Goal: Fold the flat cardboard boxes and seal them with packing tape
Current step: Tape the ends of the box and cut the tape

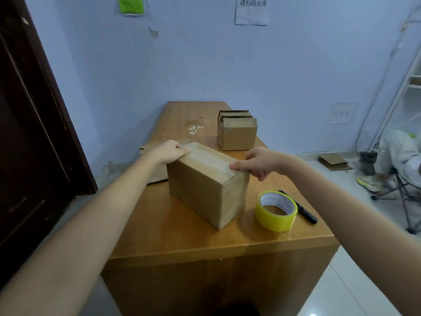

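A closed brown cardboard box (202, 190) stands in the middle of the wooden table (173, 238), with clear tape along its top seam. My left hand (169, 151) grips the box's far left top corner, fingers curled over the edge. My right hand (259, 161) is at the near right top corner, thumb pressing on the taped seam, the other fingers curled beside the box's end face. A yellow roll of packing tape (275, 210) lies on the table to the right of the box. A flat cardboard piece (148, 148) lies behind the box at the left.
A black marker (300, 208) lies just right of the tape roll. A bundle of flat boxes (237, 131) stands upright at the back right of the table. On the floor at right are cardboard pieces (335, 161), a folding chair (401, 190) and a seated person (396, 153). A dark door (29, 133) is at left.
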